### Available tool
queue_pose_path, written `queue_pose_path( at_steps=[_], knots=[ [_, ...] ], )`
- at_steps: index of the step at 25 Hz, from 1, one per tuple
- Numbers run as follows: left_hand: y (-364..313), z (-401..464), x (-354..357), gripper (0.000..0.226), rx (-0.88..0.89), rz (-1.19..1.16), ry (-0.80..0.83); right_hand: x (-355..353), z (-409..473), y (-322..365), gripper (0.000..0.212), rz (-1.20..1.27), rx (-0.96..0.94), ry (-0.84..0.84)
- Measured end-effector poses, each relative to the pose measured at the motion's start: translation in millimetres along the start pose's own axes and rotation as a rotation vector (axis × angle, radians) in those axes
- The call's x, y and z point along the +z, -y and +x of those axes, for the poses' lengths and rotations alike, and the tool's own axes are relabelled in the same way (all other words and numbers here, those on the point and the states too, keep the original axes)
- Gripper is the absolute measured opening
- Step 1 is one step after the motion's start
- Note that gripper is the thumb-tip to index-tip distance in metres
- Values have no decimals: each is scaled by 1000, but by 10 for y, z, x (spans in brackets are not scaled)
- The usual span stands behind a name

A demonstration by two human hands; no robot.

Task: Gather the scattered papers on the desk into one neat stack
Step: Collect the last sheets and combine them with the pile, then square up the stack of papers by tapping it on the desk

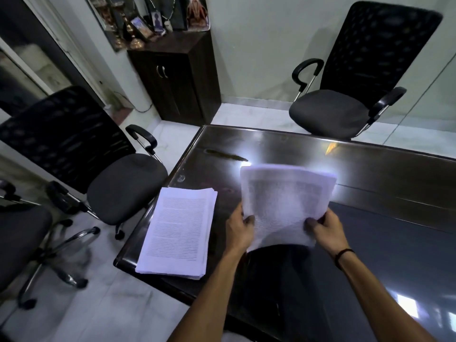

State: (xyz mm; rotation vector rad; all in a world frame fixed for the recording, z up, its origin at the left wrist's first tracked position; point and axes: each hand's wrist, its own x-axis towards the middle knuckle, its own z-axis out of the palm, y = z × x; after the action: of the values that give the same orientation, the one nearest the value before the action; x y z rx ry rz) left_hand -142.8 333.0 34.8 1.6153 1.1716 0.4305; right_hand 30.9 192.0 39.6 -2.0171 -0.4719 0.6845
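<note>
- A stack of papers [176, 230] lies flat near the left corner of the dark surface [370, 193], just left of the hands and not touching them.
- The left hand [240, 228] pinches the left edge of a bundle of sheets [283, 203], thumb on top.
- The bundle is lifted off the surface, between both hands, tilted up.
- The right hand [324, 230] pinches the bundle's right edge, fingers curled around it.
</note>
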Motion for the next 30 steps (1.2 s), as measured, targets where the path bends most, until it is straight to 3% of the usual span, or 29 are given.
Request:
queue_pose_path(
  at_steps=[5,9,12,14,16,18,21,23,26,30],
  knots=[
    [331,635,-1247,16,-94,-4,-73,1103,113,541,32,7,-47,173],
    [829,777,-2087,24,-281,-7,-109,2250,-1,638,30,-26,93,303],
    [1184,786,-2392,24,-393,19,-102,2713,-87,714,23,-91,208,386],
    [1345,831,-2493,21,-438,44,-79,2868,-71,713,21,-153,234,429],
    [1447,881,-2552,24,-415,212,-89,2940,-85,680,31,-306,213,386],
    [1512,926,-2582,48,-316,430,-103,2984,-100,643,56,-419,226,257],
    [1579,959,-2550,73,-259,482,-29,3031,-87,589,81,-309,356,193],
    [1630,944,-2483,82,-290,519,-14,3102,-54,606,78,-129,497,211],
    [1678,933,-2380,85,-293,585,-55,3248,28,631,47,96,636,252],
    [1691,945,-2353,84,-295,604,-61,3374,141,590,48,36,706,335]
  ],
)
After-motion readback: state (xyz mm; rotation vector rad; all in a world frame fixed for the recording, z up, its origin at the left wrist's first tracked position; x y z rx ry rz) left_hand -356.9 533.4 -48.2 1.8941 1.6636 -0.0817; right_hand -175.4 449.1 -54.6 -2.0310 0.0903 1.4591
